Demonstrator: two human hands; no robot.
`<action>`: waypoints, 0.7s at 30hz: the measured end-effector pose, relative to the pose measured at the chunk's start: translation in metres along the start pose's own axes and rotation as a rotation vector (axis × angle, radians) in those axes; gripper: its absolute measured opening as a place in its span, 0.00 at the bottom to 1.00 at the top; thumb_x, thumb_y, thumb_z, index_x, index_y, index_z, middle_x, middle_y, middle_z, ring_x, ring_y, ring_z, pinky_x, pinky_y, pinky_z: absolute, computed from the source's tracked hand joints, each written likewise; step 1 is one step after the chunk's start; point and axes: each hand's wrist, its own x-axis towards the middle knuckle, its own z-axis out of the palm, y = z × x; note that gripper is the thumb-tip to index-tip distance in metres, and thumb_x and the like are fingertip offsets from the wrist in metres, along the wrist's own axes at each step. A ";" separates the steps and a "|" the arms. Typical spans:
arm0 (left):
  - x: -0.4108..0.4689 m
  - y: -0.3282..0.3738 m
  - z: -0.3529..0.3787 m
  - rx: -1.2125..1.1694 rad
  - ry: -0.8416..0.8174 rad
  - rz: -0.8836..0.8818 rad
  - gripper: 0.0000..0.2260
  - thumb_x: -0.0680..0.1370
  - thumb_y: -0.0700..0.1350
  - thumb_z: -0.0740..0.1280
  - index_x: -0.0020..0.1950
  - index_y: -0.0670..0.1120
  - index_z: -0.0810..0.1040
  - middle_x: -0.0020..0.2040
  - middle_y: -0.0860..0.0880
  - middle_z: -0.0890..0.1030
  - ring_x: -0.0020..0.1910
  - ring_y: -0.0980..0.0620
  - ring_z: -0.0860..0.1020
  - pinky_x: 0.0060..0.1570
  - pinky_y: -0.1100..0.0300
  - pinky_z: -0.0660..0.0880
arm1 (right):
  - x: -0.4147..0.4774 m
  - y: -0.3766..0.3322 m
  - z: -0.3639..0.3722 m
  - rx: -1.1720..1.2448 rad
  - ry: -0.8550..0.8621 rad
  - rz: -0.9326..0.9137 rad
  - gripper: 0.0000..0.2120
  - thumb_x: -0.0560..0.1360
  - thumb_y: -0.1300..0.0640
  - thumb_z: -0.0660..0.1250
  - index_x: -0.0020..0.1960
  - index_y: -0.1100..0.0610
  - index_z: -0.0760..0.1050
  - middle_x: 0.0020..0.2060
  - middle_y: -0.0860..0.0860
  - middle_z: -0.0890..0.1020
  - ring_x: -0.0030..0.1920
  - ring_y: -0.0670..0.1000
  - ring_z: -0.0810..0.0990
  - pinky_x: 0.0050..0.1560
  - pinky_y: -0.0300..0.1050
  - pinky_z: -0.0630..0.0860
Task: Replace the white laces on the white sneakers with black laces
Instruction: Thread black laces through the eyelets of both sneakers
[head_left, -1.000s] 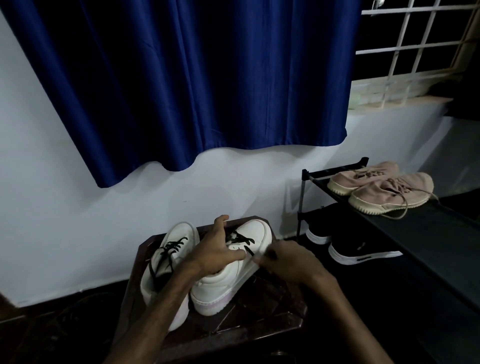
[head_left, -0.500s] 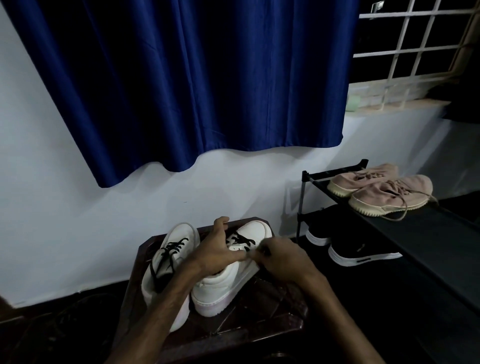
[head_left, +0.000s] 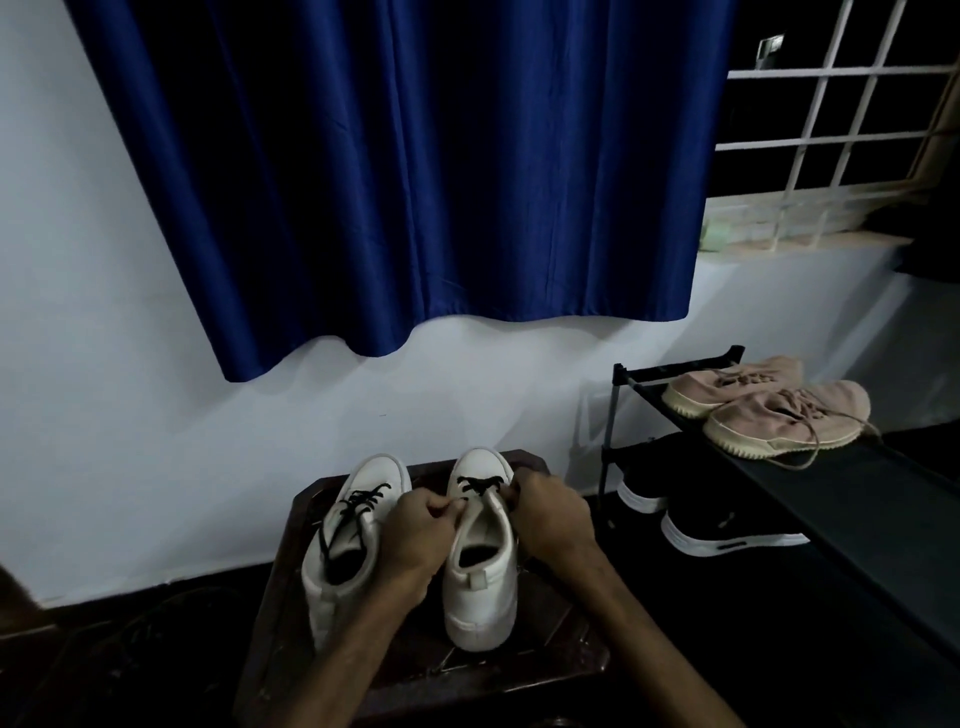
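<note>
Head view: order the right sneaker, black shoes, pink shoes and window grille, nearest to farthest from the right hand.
1. Right sneaker: gripped by the right hand.
2. Black shoes: just to the right, on the lower shelf of the rack.
3. Pink shoes: top shelf, higher and farther right.
4. Window grille: upper right, at the wall.

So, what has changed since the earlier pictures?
The right sneaker was turned: it lay slanted, now it stands straight, heel towards the camera. The left hand moved from on top of it to its left lace edge; the right hand came up from its side to the right edge. Both grip it there. The left sneaker and the pink shoes stayed put.
</note>
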 end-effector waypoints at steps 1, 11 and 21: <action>0.000 -0.001 0.001 0.111 0.024 0.032 0.11 0.77 0.45 0.70 0.41 0.38 0.82 0.38 0.43 0.82 0.39 0.48 0.78 0.39 0.58 0.70 | -0.001 0.000 0.000 -0.029 0.000 0.001 0.16 0.79 0.45 0.58 0.54 0.57 0.74 0.52 0.57 0.81 0.53 0.61 0.79 0.47 0.50 0.74; 0.003 0.004 -0.003 0.070 0.057 -0.054 0.15 0.82 0.49 0.60 0.48 0.39 0.80 0.47 0.40 0.82 0.49 0.42 0.79 0.49 0.54 0.74 | 0.003 -0.009 -0.022 -0.061 -0.108 0.092 0.13 0.78 0.48 0.62 0.54 0.56 0.79 0.50 0.55 0.82 0.50 0.57 0.82 0.46 0.47 0.75; 0.007 0.033 -0.046 0.214 0.196 0.230 0.15 0.79 0.49 0.66 0.63 0.43 0.73 0.60 0.42 0.75 0.59 0.42 0.75 0.58 0.51 0.72 | 0.019 -0.011 -0.129 1.701 -0.256 0.086 0.12 0.79 0.62 0.62 0.61 0.57 0.75 0.47 0.50 0.81 0.40 0.47 0.77 0.44 0.47 0.80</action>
